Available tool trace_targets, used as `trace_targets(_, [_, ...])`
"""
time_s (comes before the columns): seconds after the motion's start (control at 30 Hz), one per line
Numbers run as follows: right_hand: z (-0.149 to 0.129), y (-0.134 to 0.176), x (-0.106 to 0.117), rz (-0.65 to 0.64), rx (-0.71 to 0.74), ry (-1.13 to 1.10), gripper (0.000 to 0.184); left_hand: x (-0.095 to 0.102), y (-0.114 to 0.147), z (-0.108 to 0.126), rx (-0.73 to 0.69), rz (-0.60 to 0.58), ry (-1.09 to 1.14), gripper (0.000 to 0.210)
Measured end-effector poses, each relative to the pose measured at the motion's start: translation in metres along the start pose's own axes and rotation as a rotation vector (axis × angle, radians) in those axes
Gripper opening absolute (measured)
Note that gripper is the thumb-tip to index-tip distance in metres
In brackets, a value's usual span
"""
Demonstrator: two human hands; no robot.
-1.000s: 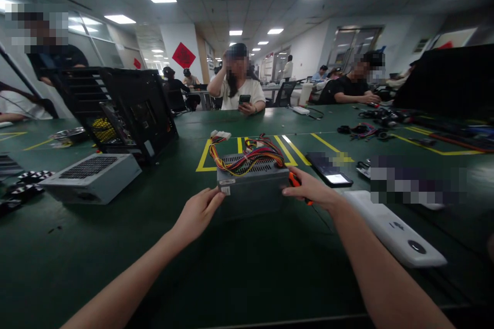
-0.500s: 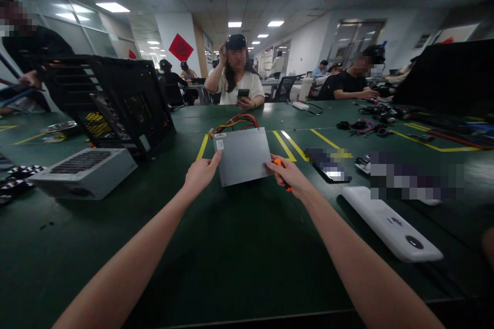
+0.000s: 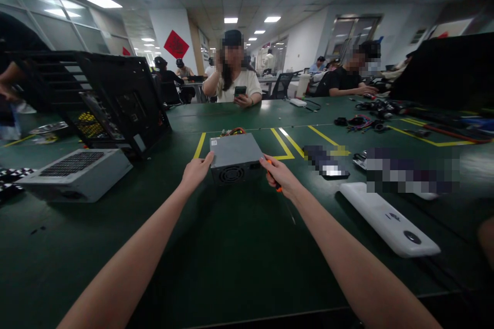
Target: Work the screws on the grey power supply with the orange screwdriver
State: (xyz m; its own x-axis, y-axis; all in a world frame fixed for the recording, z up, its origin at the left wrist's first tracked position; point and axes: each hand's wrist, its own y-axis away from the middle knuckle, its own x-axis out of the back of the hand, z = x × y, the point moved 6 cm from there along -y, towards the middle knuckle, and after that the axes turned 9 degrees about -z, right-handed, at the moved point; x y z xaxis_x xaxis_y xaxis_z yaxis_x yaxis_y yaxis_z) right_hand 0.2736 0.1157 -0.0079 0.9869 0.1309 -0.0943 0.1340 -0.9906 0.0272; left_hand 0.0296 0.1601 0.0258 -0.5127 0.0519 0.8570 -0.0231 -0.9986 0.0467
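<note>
Between my hands is a grey computer power supply [image 3: 237, 149], its fan grille and socket side facing me. My left hand [image 3: 196, 170] grips its left side, thumb near the top edge. With my right hand [image 3: 283, 175] I hold its right side, and the same hand keeps an orange and black screwdriver [image 3: 278, 187] in the palm, its thin shaft pointing down toward me. Coloured cables [image 3: 233, 131] bunch up behind the power supply. Whether its underside touches the table I cannot tell.
Left stands an open black computer case [image 3: 144, 108], with a second power supply [image 3: 77, 175] before it. Right lie a phone [image 3: 330, 164], a white oblong device [image 3: 389, 221] and loose cables [image 3: 360, 122]. A person [image 3: 235, 79] sits opposite with a phone.
The power supply has tipped so that its fan side now shows toward me and its broad face lies flatter. Both hands have stayed on it.
</note>
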Motion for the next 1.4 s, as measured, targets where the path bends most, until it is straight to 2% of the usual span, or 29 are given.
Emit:
trace_targets(0.33, [-0.001, 0.008, -0.007, 0.086, -0.021, -0.115, 0.046, 0.002, -0.005, -0.007, -0.023, 0.026, 0.026, 0.064])
trace_targets(0.4, [-0.004, 0.011, -0.001, 0.108, -0.026, -0.155, 0.036, 0.012, 0.007, -0.008, -0.051, 0.146, 0.05, 0.059])
trace_targets(0.47, [-0.008, 0.012, 0.006, 0.148, -0.02, -0.203, 0.026, 0.027, 0.03, -0.005, -0.13, 0.386, 0.078, 0.046])
trace_targets(0.5, [-0.01, 0.013, 0.011, 0.174, -0.012, -0.228, 0.023, 0.029, 0.042, 0.002, -0.201, 0.449, 0.062, 0.041])
trace_targets(0.53, [-0.011, 0.013, 0.015, 0.202, 0.0, -0.253, 0.021, 0.026, 0.052, 0.011, -0.278, 0.451, 0.021, 0.036])
trace_targets(0.57, [-0.012, 0.013, 0.018, 0.231, 0.015, -0.276, 0.02, 0.018, 0.061, 0.023, -0.369, 0.385, -0.04, 0.032])
trace_targets(0.67, [-0.015, 0.015, 0.026, 0.314, 0.082, -0.323, 0.02, -0.026, 0.08, 0.065, -0.675, 0.078, -0.274, 0.025])
trace_targets(0.73, [-0.018, 0.018, 0.028, 0.349, 0.134, -0.337, 0.021, -0.055, 0.087, 0.088, -0.866, -0.054, -0.414, 0.022])
trace_targets(0.8, [-0.021, 0.022, 0.03, 0.368, 0.176, -0.342, 0.022, -0.074, 0.085, 0.1, -0.937, -0.081, -0.523, 0.022])
trace_targets(0.9, [-0.023, 0.027, 0.03, 0.372, 0.2, -0.345, 0.023, -0.087, 0.075, 0.104, -0.963, -0.073, -0.581, 0.023])
trace_targets(1.07, [-0.021, 0.026, 0.03, 0.359, 0.195, -0.365, 0.027, -0.094, 0.07, 0.097, -1.01, -0.069, -0.568, 0.022])
trace_targets(1.17, [-0.018, 0.025, 0.031, 0.354, 0.19, -0.381, 0.028, -0.089, 0.074, 0.097, -1.042, -0.061, -0.515, 0.023])
trace_targets(1.27, [-0.014, 0.023, 0.033, 0.349, 0.182, -0.394, 0.027, -0.069, 0.077, 0.094, -1.014, 0.004, -0.337, 0.024])
trace_targets(1.4, [-0.019, 0.026, 0.034, 0.356, 0.221, -0.41, 0.023, -0.041, 0.077, 0.078, -0.853, 0.088, -0.132, 0.022])
